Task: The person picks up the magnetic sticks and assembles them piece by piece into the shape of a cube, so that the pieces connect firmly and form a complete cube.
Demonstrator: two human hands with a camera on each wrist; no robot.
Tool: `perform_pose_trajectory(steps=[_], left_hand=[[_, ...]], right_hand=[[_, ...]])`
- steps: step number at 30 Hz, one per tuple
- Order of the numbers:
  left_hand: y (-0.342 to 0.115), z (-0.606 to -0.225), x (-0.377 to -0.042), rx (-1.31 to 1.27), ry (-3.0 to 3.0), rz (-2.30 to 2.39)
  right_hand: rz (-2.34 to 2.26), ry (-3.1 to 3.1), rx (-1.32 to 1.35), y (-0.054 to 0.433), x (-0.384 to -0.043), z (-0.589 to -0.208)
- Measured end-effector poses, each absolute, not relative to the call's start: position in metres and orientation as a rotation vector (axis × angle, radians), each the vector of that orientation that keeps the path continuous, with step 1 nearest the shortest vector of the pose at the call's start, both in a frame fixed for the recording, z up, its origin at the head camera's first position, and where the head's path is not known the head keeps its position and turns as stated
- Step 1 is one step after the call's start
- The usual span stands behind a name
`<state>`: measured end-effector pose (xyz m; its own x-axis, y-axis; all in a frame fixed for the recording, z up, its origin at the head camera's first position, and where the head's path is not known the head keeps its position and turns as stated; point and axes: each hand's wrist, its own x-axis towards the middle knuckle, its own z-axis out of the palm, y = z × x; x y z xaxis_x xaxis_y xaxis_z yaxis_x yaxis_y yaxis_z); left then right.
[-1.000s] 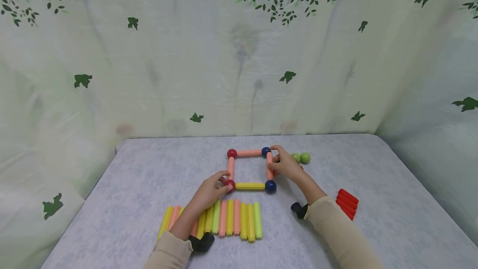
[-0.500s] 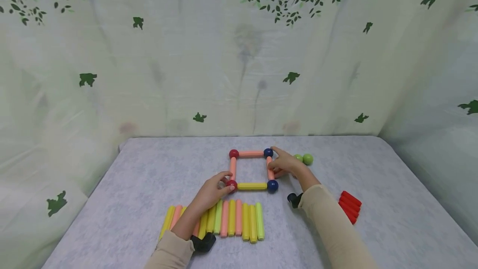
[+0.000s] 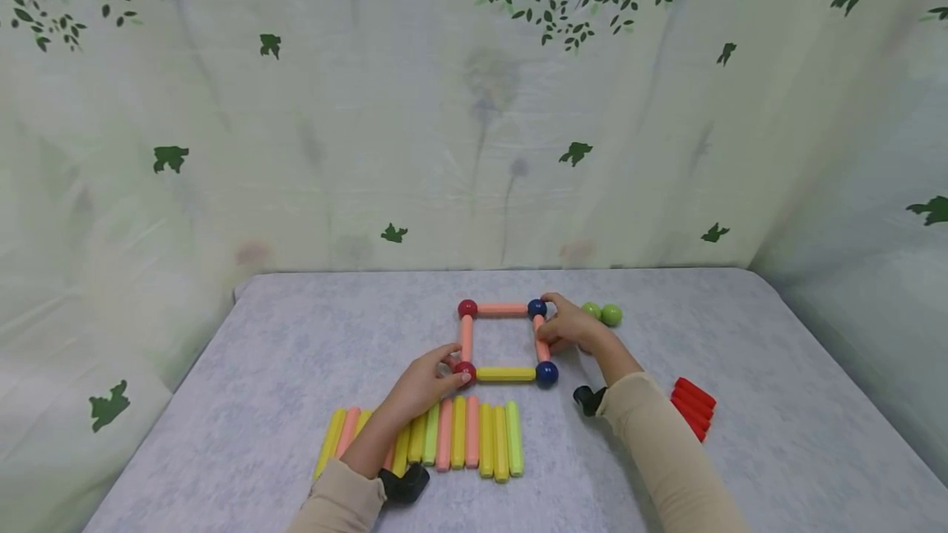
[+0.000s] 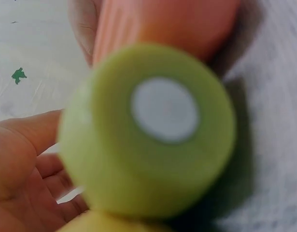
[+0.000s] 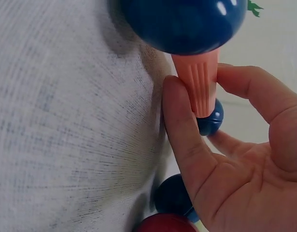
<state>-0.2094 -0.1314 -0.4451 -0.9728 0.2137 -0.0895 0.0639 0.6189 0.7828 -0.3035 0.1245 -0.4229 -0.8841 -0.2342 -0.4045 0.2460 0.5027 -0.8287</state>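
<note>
Four-sided and flat on the table, a frame of magnetic rods and balls has red balls at its left corners and blue balls at its right. My left hand pinches the near-left red ball. My right hand holds the pink rod of the right side, thumb and finger on either side of it in the right wrist view, between a large blue ball and a farther blue ball. A yellow rod forms the near side. In the left wrist view a green rod's end hides much of my left hand.
A row of yellow, pink and green rods lies under and beside my left forearm. Two green balls sit beyond my right wrist. Several red rods lie at right. Another blue ball and a red ball are below my right hand.
The frame has slid slightly toward me and to the right, with both hands holding it. My right forearm has shifted a little. The row of rods stays in place.
</note>
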Motion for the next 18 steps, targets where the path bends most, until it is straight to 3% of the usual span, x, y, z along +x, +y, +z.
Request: perform_pose_trajectory(steps=[5,9,18], left_hand=[[-0.133,-0.444,-0.210,0.247,2.654,1.248],[-0.143,-0.435,-0.209,0.220,2.658,1.248],[-0.200,-0.408,-0.171,0.255,2.920,1.194]], right_hand=[[-1.285,2.390,-0.039,0.127,-0.300,-0.415],[-1.244,2.527,-0.238,0.139,-0.287,-0.398],[-1.266,2.702,-0.614,0.201,-0.213,-0.371]])
